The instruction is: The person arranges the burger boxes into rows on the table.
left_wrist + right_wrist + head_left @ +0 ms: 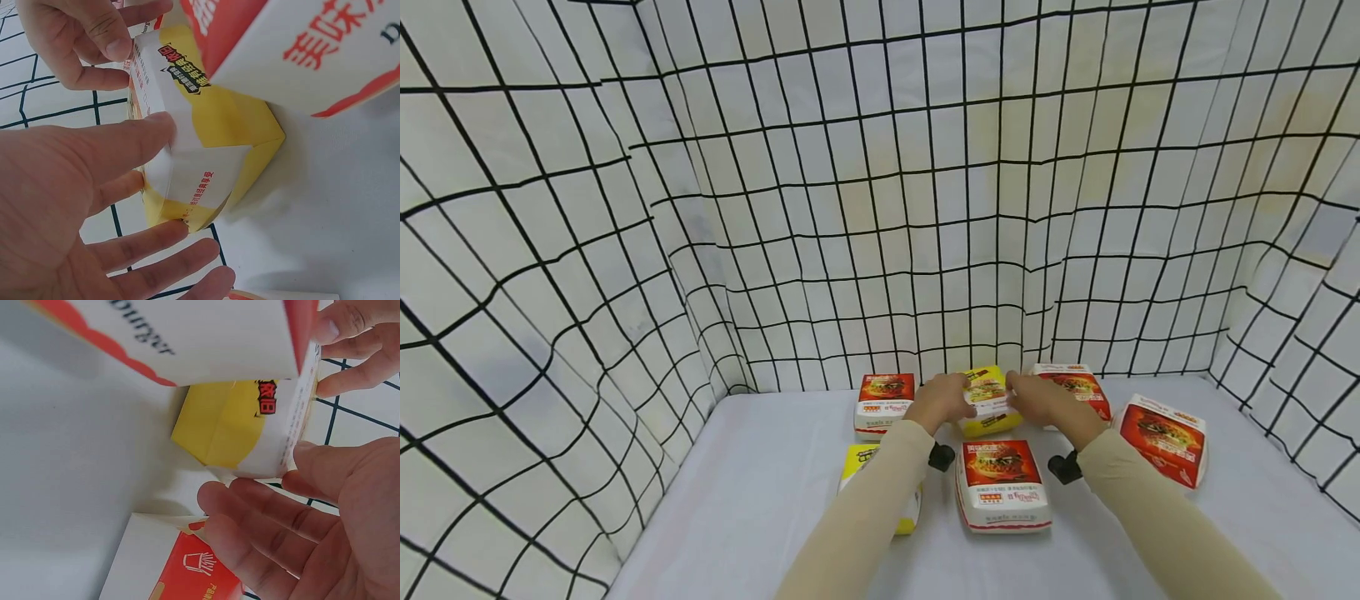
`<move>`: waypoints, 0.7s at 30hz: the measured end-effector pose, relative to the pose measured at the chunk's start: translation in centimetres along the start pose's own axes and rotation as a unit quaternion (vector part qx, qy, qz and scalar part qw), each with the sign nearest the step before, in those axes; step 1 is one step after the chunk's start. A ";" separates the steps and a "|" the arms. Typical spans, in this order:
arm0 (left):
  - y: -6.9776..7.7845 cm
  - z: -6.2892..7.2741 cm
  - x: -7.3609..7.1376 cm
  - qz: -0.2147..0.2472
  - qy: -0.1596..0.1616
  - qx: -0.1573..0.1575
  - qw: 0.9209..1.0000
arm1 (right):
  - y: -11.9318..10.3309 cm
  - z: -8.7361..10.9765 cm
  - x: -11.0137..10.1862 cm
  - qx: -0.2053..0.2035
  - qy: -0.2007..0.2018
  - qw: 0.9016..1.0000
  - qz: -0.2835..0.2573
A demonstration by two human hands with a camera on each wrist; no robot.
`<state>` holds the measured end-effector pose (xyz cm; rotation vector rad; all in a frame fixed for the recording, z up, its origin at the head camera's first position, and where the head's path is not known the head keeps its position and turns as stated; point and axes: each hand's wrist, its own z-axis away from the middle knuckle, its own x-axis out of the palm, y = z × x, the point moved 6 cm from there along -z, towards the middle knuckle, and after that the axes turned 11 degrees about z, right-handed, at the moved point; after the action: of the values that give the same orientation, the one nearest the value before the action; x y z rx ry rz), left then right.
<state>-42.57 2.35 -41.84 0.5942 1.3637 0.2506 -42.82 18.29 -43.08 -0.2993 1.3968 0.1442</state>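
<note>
A yellow-and-white burger box [988, 408] stands at the back of the white table. My left hand [938, 402] grips its left side, and the left wrist view shows the thumb on the upper edge of the box [219, 119] with fingers along its side. On the opposite side my right hand [1047, 402] holds the box, its thumb at the top edge of the box [237, 431] in the right wrist view. The right hand's lower fingers are close to a red-and-white burger box [194, 569]. Another red-and-white burger box [1003, 487] sits in front, between my forearms.
A red-and-white box [886, 404] stands back left. A second yellow box [859, 458] is partly hidden under my left forearm. Two more red-and-white boxes [1078, 387] and, farther right, a tilted-looking box [1163, 437] stand right. White walls with black netting [880, 208] surround the table.
</note>
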 end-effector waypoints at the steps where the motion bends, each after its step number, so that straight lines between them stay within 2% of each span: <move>1: 0.0 0.0 0.0 -0.002 0.000 0.001 1.000 | 0.0 0.0 0.0 -0.001 0.003 1.000 0.001; 21: -0.5 -0.3 0.1 0.004 -0.020 -0.003 1.000 | -0.2 0.6 0.3 -0.005 0.009 1.000 -0.007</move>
<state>-42.99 2.02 -42.21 0.5962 1.3225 0.2474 -42.16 18.21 -43.31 -0.3184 1.4121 0.1371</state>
